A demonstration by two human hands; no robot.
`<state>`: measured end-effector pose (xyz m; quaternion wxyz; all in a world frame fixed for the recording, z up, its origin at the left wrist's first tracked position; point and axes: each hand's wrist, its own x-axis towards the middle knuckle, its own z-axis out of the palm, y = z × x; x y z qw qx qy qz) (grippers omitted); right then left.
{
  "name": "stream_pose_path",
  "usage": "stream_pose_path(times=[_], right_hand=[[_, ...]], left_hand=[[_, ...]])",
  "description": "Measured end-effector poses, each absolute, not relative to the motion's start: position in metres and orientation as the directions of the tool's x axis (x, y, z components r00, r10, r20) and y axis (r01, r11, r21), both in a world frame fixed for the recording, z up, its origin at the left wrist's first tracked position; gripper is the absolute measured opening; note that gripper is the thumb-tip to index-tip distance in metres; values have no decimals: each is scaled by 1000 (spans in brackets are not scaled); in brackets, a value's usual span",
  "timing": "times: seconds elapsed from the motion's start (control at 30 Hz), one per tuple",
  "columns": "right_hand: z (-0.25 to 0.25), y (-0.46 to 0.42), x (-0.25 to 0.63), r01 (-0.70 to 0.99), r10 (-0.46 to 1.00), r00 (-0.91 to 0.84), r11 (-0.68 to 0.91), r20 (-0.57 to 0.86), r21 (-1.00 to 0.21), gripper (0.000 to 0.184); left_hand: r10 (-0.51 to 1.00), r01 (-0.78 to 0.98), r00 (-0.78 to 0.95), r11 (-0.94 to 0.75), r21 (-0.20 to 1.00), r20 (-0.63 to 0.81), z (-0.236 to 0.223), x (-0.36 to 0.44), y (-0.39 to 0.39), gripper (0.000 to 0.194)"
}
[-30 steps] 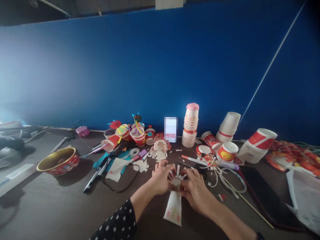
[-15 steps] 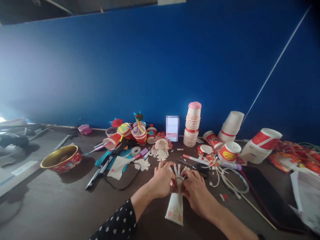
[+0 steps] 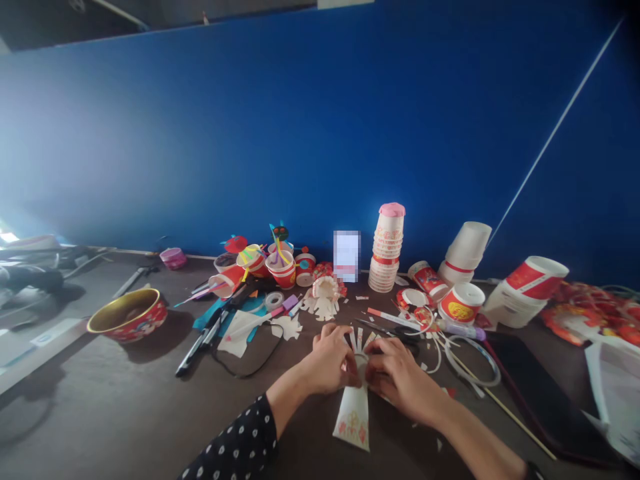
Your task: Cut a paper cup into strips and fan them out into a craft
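Fingers hold the cut paper between them.

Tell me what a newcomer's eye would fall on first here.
The wide blue wall would probably strike first, dominating the upper picture. In front of it, just right of centre, stands a tall cup stack with a pink top. At the lower centre, the left hand and right hand hold a white printed paper piece with fanned-out strips.

red bowl, blue wall
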<state>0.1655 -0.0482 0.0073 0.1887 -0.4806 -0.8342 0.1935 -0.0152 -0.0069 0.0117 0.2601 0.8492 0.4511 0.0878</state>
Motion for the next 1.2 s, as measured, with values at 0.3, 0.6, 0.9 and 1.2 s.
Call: stream_pose_path(times=[0.3,0.6,0.9,1.2], right_hand=[[5,-45,168,686,870,-432,489,239,-539,13],[12,-46,167,716,931,-344,345,124,-607,25],[22,-48,165,690,893,-437,410,108,-596,22],[19,-53,161,772,913,-401,381,76,-509,19]], left_hand=[[845,614,512,-485,623,154,13,-13,-6,44],[774,493,588,-573,654,234,10,-11,-5,12],[710,486,669,-643,592,221,-3,-7,-1,17],[739,550,659,-600,581,138,-3,-6,-1,18]])
